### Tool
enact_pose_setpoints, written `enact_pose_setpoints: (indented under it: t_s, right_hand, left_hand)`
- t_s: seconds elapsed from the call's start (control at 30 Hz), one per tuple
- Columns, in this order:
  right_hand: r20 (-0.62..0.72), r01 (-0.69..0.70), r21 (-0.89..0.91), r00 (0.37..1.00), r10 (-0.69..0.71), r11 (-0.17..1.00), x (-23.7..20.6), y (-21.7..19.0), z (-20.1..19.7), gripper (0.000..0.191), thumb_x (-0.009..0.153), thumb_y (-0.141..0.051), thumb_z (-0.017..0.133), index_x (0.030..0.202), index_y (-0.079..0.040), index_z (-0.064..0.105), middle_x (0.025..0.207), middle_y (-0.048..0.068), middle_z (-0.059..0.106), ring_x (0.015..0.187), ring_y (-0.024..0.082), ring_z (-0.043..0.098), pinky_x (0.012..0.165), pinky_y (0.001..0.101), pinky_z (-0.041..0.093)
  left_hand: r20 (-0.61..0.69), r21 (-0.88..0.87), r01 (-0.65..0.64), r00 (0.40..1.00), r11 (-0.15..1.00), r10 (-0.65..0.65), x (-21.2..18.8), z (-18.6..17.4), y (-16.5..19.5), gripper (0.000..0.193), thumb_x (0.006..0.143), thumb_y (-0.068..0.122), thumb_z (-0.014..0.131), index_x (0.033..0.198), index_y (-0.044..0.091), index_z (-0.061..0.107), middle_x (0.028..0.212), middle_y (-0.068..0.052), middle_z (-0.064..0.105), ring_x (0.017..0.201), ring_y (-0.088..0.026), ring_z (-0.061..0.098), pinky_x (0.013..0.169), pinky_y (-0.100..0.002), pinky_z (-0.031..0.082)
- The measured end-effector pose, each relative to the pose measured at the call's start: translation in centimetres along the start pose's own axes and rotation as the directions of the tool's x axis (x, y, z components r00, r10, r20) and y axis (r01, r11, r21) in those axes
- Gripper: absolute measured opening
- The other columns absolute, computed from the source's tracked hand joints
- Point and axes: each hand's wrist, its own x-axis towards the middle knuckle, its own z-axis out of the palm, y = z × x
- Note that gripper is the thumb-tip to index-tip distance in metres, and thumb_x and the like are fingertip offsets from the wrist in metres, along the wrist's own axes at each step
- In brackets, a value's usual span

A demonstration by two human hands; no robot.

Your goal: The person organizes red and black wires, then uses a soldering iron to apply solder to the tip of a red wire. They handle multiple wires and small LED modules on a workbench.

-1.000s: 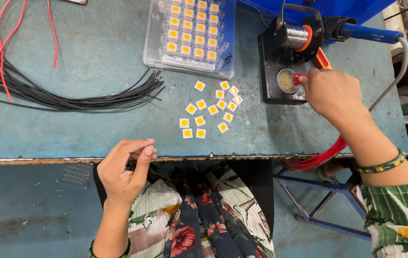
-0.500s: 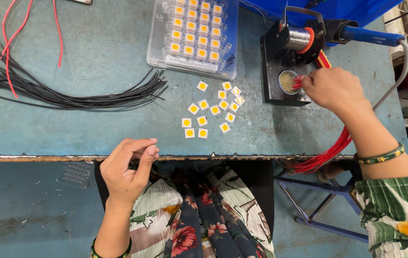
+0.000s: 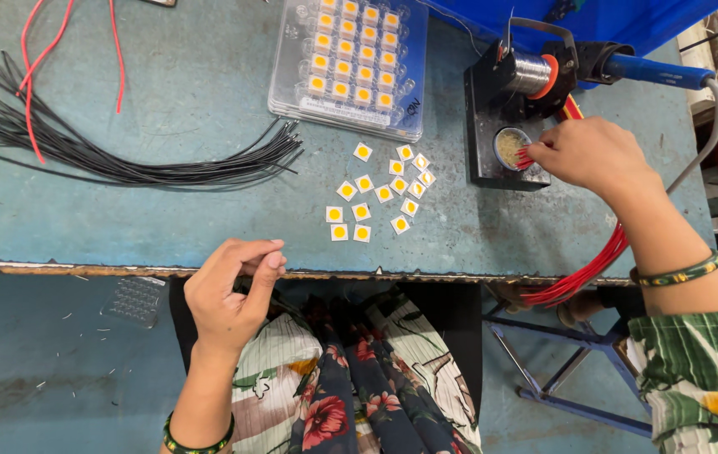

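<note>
The right hand (image 3: 599, 155) pinches the tips of thin red wires (image 3: 582, 273), fingers closed tight on them. The wire ends dip into a small round tin (image 3: 509, 147) of yellowish paste, right at the fingertips. The tin sits in a black stand (image 3: 493, 126) with a shiny metal coil on top. A blue-handled iron (image 3: 653, 71) rests in the stand, just past the knuckles. The rest of the red bunch hangs down under the wrist, off the table's edge.

The left hand (image 3: 229, 290) floats by the near edge of the rough blue table (image 3: 166, 92). Its thumb and fingertips are pressed together; I cannot tell if anything tiny is between them.

Between the two hands lie little white square chips (image 3: 380, 189) with yellow dots. Farther off is a clear plastic tray (image 3: 346, 63) full of the same chips. Long black wires (image 3: 124, 155) fan out beyond the left fingers.

Since a second ago, the hands have barely moved.
</note>
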Motion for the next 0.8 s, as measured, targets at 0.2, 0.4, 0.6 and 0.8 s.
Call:
enact_pose_setpoints:
  t_s: [0.2,0.4,0.6,0.8]
  right_hand:
    - [0.102,0.006,0.055,0.995,-0.011,0.998,2.5,0.3,0.4,0.043,0.096,-0.052,0.058,0.102,-0.016,0.082,0.098,0.019,0.075,0.098,0.042,0.07,0.088,0.0501,0.054]
    - [0.163,0.027,0.15,0.985,-0.052,0.988,3.5,0.9,0.2,0.049,0.097,-0.049,0.056,0.086,-0.011,0.083,0.09,0.018,0.075,0.091,0.038,0.072,0.087,0.0466,0.055]
    - [0.064,0.095,0.262,0.991,-0.116,0.96,2.2,2.1,0.1,0.043,0.097,-0.038,0.053,0.08,-0.008,0.078,0.077,0.014,0.071,0.079,0.034,0.065,0.076,0.0448,0.05]
    - [0.386,-0.31,0.681,0.922,0.035,0.664,2.1,1.0,-0.1,0.036,0.098,-0.027,0.052,0.078,0.001,0.066,0.056,0.001,0.041,0.047,0.012,0.029,0.045,0.0328,0.02]
  left_hand:
    - [-0.002,0.0,-0.01,1.0,1.0,0.01,0.1,-0.1,0.0,0.008,0.098,0.004,0.071,0.104,0.0,0.071,0.086,-0.009,0.071,0.074,-0.013,0.073,0.066,-0.022,0.056]
    - [-0.004,-0.002,-0.016,1.0,1.0,0.016,0.1,-0.1,0.0,0.007,0.098,0.004,0.07,0.104,-0.001,0.071,0.086,-0.009,0.071,0.074,-0.013,0.073,0.066,-0.022,0.056]
    - [-0.007,-0.003,-0.015,1.0,1.0,0.015,0.0,0.0,-0.1,0.008,0.098,0.004,0.071,0.104,0.0,0.071,0.086,-0.009,0.071,0.074,-0.013,0.074,0.066,-0.023,0.056]
    - [-0.006,-0.015,-0.01,1.0,1.0,0.01,-0.1,0.0,-0.1,0.008,0.098,0.004,0.071,0.104,0.0,0.071,0.086,-0.008,0.071,0.073,-0.013,0.073,0.066,-0.023,0.056]
